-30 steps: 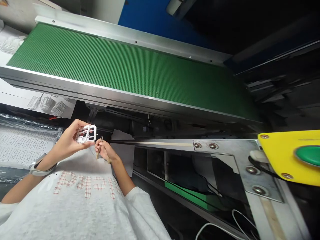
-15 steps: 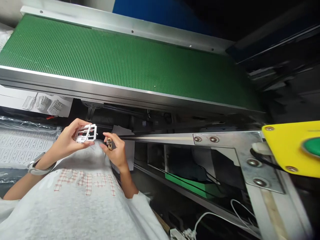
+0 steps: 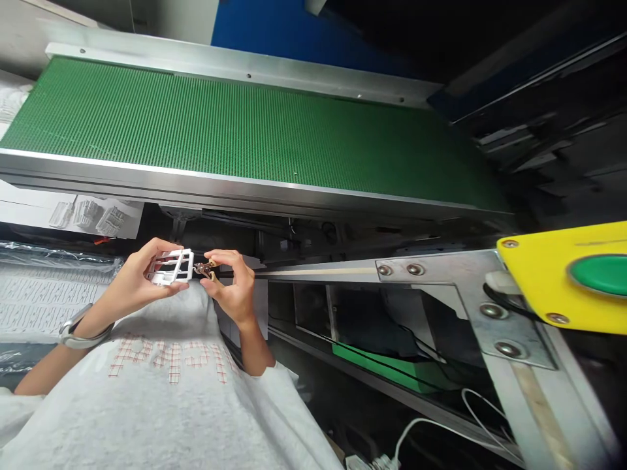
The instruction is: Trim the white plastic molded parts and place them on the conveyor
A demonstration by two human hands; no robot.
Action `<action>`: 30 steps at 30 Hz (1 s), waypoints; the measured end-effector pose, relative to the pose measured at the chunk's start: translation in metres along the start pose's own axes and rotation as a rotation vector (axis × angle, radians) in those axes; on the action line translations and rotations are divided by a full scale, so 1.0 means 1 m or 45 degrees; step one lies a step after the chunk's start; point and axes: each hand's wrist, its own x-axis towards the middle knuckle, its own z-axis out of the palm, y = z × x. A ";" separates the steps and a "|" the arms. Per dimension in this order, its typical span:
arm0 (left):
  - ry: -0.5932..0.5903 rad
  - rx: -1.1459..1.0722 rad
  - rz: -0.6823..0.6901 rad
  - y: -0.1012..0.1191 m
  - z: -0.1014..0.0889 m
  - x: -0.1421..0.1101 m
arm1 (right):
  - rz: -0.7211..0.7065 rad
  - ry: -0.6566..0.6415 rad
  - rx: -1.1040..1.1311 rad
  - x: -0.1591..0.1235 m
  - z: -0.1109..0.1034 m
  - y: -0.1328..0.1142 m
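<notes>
A white plastic frame with rectangular openings (image 3: 176,267) is gripped between the thumb and fingers of my left hand (image 3: 137,274). My right hand (image 3: 234,284) holds small nippers (image 3: 202,268) with yellowish handles spread between thumb and fingers. The nippers' metal jaws point left at the right edge of the frame. Whether the jaws touch the frame is too small to tell. Both hands are in front of my grey shirt, below the conveyor's near edge.
A green ribbed conveyor belt (image 3: 245,130) with metal rails runs across the top. Several white plastic parts (image 3: 87,213) lie at left, above plastic-wrapped white sheets (image 3: 44,294). At right, a metal bracket (image 3: 470,287) carries a yellow box (image 3: 543,274) with a green button. A white cable (image 3: 431,421) hangs below.
My right hand has turned the nippers leftward, bringing their jaws to the frame's right edge. The frame stays in my left hand. The camera view has shifted slightly.
</notes>
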 end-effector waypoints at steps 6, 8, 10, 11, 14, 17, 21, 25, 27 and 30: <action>0.015 0.014 0.012 0.001 -0.003 -0.001 | -0.150 0.020 -0.007 0.008 -0.003 -0.004; 0.017 0.021 0.020 0.002 -0.004 -0.002 | -0.196 0.025 -0.037 0.011 -0.004 -0.006; 0.011 0.030 0.031 0.002 -0.005 -0.003 | -0.237 0.033 -0.067 0.013 -0.006 -0.007; 0.010 0.032 0.034 0.002 -0.005 -0.003 | -0.253 0.036 -0.083 0.014 -0.007 -0.008; 0.016 0.026 0.028 0.003 -0.005 -0.003 | -0.282 0.030 -0.138 0.016 -0.011 -0.011; 0.009 0.025 0.001 0.003 -0.005 -0.002 | -0.290 0.022 -0.168 0.016 -0.013 -0.011; -0.012 0.030 -0.037 0.002 -0.007 -0.002 | -0.289 0.042 -0.184 0.015 -0.013 -0.011; -0.010 0.054 -0.027 0.002 -0.007 -0.002 | -0.327 0.057 -0.196 0.013 -0.015 -0.013; -0.005 0.064 -0.025 0.003 -0.006 -0.002 | -0.327 0.055 -0.206 0.011 -0.016 -0.014; -0.005 0.073 -0.036 0.002 -0.006 -0.001 | -0.307 0.035 -0.236 0.010 -0.017 -0.014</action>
